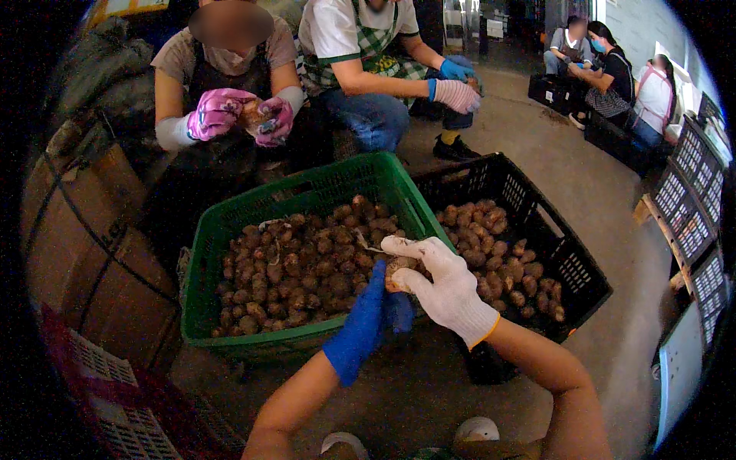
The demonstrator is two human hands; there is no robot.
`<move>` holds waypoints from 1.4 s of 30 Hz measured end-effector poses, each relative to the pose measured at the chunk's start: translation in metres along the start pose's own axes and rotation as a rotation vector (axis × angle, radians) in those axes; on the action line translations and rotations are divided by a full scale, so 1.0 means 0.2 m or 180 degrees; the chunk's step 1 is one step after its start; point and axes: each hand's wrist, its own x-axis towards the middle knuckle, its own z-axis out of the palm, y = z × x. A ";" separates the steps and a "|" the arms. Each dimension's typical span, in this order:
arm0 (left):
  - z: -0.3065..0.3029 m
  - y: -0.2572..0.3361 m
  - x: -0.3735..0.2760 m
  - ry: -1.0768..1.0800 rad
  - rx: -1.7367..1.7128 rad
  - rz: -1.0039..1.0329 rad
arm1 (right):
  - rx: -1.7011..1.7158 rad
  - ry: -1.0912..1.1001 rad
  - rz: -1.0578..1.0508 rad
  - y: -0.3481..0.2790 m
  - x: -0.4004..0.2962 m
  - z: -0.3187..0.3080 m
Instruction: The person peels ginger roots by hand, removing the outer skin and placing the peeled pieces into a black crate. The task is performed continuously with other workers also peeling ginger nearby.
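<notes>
My left hand [365, 322], in a blue rubber glove, and my right hand [445, 284], in a white knit glove with a yellow cuff edge, hold one small brown corm [399, 270] between them, apparently taro. The right fingers and thumb wrap its upper side, while the left hand supports it from the left and below. Beneath my hands is the near right part of a green plastic crate [259, 340] holding a heap of brown corms [293, 270]. Beside it on the right, a black plastic crate [581, 282] contains more corms [500, 259]. My hands partly cover the green crate's right corner.
Across the crates, a co-worker's pink-gloved hands [221, 115] hold a corm. A second co-worker's gloved hands [457, 92] are to the right. Cartons [103, 230] stand left, a dark red crate [115, 397] lower left, and stacked black crates [690, 190] right. Several people sit farther back.
</notes>
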 end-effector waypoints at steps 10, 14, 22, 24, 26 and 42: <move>-0.02 0.00 -0.05 -0.0071 0.1483 0.0850 | 0.0278 -0.0289 -0.0103 0.00 0.02 -0.04; -0.01 0.00 -0.03 -0.0083 0.1082 0.0394 | 0.1563 -0.0212 0.0806 0.03 0.00 -0.01; -0.01 0.01 -0.02 -0.0375 -0.0135 -0.0160 | 0.1546 0.0029 0.1040 -0.03 0.02 -0.02; 0.02 0.04 -0.05 -0.0172 0.0064 -0.0240 | 0.0995 0.0138 0.0201 0.02 0.01 0.02; 0.04 0.04 -0.05 0.0012 0.0275 -0.0216 | 0.0506 0.0155 -0.0298 0.02 0.00 0.00; -0.02 0.07 -0.05 -0.0504 -0.0790 -0.0551 | 0.0030 -0.0299 0.0093 0.03 -0.01 -0.08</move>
